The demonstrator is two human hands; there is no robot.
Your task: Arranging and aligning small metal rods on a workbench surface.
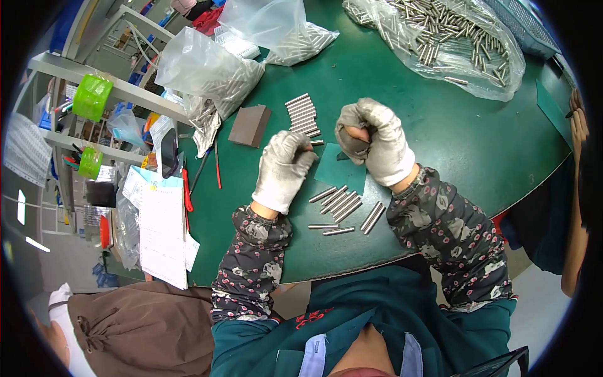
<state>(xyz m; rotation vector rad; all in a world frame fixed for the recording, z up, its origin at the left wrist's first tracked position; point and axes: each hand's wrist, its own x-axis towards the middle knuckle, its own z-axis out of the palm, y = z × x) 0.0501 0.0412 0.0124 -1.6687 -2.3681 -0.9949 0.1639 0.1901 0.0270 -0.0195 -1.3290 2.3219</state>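
Note:
My left hand (284, 168), in a worn white glove, is closed around a short metal rod whose end pokes out to the right (316, 142). My right hand (372, 138), also gloved, is clenched on a small dark block (355, 146) pressed near that rod end, over a green square pad (340, 168). A neat row of metal rods (303, 115) lies just beyond my hands. Several loose rods (340, 202) lie on the green table (452, 144) between my forearms.
A brown block (249, 125) sits left of the rod row. Clear plastic bags of rods lie at the back left (210, 69), back centre (282, 31) and back right (449, 41). Papers (162, 229) and red tools lie at the left edge. Another person's arm (576, 188) is at the right.

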